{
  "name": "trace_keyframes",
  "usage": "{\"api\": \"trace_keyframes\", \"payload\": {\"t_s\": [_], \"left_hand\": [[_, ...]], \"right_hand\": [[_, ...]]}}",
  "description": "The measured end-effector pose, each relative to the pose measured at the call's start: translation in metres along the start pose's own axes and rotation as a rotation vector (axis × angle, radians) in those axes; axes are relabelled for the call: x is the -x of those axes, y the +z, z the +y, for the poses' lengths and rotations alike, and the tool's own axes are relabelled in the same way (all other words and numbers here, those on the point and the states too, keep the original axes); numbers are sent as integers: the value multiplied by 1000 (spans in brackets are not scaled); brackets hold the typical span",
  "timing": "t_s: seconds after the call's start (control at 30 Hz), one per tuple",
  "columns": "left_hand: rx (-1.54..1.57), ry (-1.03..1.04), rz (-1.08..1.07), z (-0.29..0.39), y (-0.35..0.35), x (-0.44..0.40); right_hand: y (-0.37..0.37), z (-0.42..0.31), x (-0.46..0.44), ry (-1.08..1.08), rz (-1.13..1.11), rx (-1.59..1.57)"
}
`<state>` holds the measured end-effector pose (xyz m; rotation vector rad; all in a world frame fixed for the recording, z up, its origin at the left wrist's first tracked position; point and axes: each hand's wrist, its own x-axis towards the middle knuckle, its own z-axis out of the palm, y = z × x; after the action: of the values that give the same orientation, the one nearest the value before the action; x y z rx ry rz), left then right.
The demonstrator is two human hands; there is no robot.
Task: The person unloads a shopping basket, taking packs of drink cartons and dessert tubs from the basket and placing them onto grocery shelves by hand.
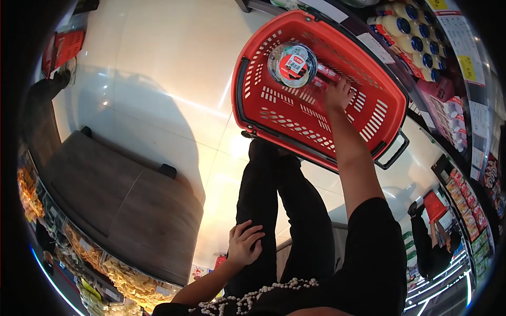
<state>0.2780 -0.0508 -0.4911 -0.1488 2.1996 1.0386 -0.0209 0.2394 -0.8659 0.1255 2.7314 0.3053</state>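
A red plastic shopping basket [274, 110] with slotted walls stands on the floor in front of my legs. My right hand [338, 96] reaches down inside it, fingers apart, right beside small red packages [328, 72] on the basket's bottom. Whether the fingertips touch these packages I cannot tell. Left of them sits a round clear plastic tub [292, 65] with a red and white label on its lid. My left hand [246, 243] hangs by my left thigh, fingers spread and holding nothing.
Along the right, shelves hold bottles with dark blue caps [416, 43] and price tags. A dark wooden display stand [126, 195] fills the left, with bagged snacks [132, 279] behind. People with red baskets are at far left and lower right [429, 237].
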Motion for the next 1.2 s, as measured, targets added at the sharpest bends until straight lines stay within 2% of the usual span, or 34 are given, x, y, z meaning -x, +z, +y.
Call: {"api": "trace_keyframes", "payload": {"t_s": [0.1,0.23,0.27,0.37,0.43,0.47,0.57,0.63,0.67,0.73,0.77,0.83,0.87,0.9,0.93,0.97,1.0,1.03,1.07,1.1,1.17,1.2], "left_hand": [[0,0,0,1,2,1],[-9,-18,7,6,8,4],[-15,-14,15,7,11,5],[-72,0,51,12,19,10],[-123,15,93,21,22,13],[-149,24,116,25,24,16],[-261,53,166,36,27,21],[-374,25,180,47,28,26],[-407,-31,158,61,21,28],[-380,-116,93,74,3,35],[-357,-203,-29,93,-19,38],[-305,-286,-268,129,-72,37],[83,-338,-279,137,-88,41],[466,-367,-296,139,-102,40],[840,-371,-325,149,-120,34],[1238,-265,-444,175,-145,46],[1511,-166,-529,197,-161,52],[1582,-39,-557,249,-193,85],[1573,-3,-592,279,-207,99],[1567,23,-625,298,-213,109],[1538,-54,-593,314,-219,121],[1551,-92,-618,309,-220,116]], "right_hand": [[14,8,8,-6,27,22],[-11,29,41,-51,-61,-67],[-42,32,52,-71,-103,-86],[-75,48,60,-48,-451,-242],[-107,58,79,-121,-405,-207],[-134,65,89,-158,-373,-185],[-234,89,130,-80,-348,-328],[-281,121,164,-105,-238,-537],[-321,135,184,-81,-316,-658],[-409,161,238,-108,-443,-862],[-449,174,260,-147,-509,-935],[-523,193,325,-216,-465,-1364],[-555,201,357,-269,-429,-1574],[-582,206,384,-214,-533,-1783],[-577,207,402,-202,-434,-1885],[-586,205,424,-79,-454,-2109],[-577,195,439,-31,-378,-2280],[-557,182,447,4,-325,-2407],[-548,169,456,195,-360,-2528],[-554,159,468,183,-481,-2628],[-546,141,481,158,-448,-2576],[-547,137,486,205,-504,-2544]]}}
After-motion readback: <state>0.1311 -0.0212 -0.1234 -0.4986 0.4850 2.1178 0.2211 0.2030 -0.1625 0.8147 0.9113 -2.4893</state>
